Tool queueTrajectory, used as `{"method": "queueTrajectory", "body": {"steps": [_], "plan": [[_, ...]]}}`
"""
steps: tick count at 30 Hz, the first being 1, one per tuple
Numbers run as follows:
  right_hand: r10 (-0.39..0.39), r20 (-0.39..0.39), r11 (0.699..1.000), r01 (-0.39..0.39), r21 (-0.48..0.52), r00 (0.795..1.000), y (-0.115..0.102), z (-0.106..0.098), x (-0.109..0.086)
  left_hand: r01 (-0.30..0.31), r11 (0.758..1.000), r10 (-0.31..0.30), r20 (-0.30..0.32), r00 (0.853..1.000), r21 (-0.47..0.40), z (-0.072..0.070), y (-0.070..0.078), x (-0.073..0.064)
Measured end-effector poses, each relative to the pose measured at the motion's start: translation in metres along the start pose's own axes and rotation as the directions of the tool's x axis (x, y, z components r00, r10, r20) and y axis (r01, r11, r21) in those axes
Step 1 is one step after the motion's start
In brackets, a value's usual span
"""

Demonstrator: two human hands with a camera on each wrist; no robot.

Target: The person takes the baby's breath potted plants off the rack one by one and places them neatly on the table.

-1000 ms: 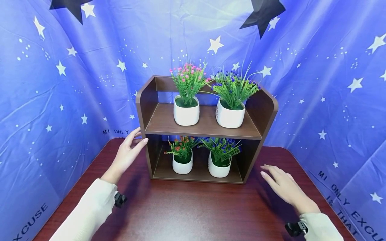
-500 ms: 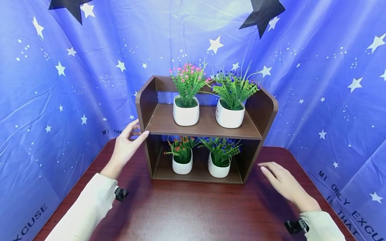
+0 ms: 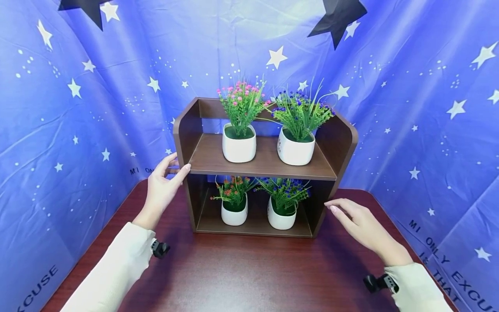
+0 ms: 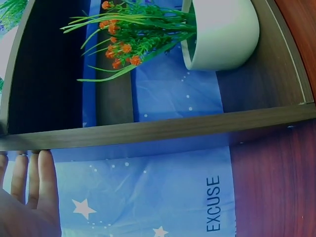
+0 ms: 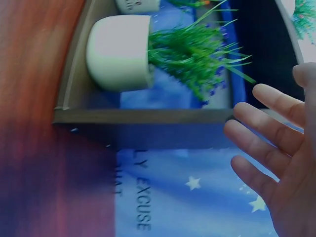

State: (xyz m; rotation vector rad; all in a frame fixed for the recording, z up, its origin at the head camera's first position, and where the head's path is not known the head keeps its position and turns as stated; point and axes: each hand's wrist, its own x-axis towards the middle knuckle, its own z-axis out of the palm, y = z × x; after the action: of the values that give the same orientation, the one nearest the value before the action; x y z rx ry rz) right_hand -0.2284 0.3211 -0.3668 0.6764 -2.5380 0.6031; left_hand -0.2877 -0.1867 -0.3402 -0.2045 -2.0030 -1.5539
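A brown two-tier wooden shelf (image 3: 208, 161) stands upright. My left hand (image 3: 160, 190) is at its left side panel; the straight fingers (image 4: 47, 173) touch the outer face and the thumb lies at the front edge. Beside the right side panel is my right hand (image 3: 360, 225), fingers (image 5: 269, 143) extended and spread, fingertips at the panel's edge; whether they touch it I cannot tell. On the top tier are white pots with pink flowers (image 3: 239, 147) and blue flowers (image 3: 295, 149). Below sit pots with orange flowers (image 3: 234, 213) and blue flowers (image 3: 281, 219).
The shelf rests on a dark red wooden table (image 3: 230, 273). A blue curtain (image 3: 117, 86) with white stars surrounds it at the back and both sides. Black wrist cameras (image 3: 160, 248) are strapped at both sleeves.
My left hand has risen a little along the left panel. My right hand has moved left and up to the right panel. Shelf and pots look unmoved, apart from a slight view shift.
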Motion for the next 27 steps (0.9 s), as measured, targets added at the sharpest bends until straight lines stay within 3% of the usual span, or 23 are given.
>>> {"method": "queueTrajectory", "body": {"steps": [11,21,27], "plan": [[-0.072,-0.106,0.996,0.077,0.046,0.992,-0.019,-0.008,0.015,0.039,0.999,-0.039,-0.077,0.996,-0.002,0.006,-0.002,-0.003],[-0.156,-0.256,0.975,0.19,0.118,0.954,-0.034,-0.007,0.032,0.021,1.0,-0.022,-0.111,0.994,-0.006,0.007,0.001,-0.007],[-0.175,-0.297,0.958,0.231,0.167,0.939,-0.043,-0.006,0.044,0.049,0.999,-0.048,-0.108,0.993,-0.001,0.011,0.005,-0.007]]}}
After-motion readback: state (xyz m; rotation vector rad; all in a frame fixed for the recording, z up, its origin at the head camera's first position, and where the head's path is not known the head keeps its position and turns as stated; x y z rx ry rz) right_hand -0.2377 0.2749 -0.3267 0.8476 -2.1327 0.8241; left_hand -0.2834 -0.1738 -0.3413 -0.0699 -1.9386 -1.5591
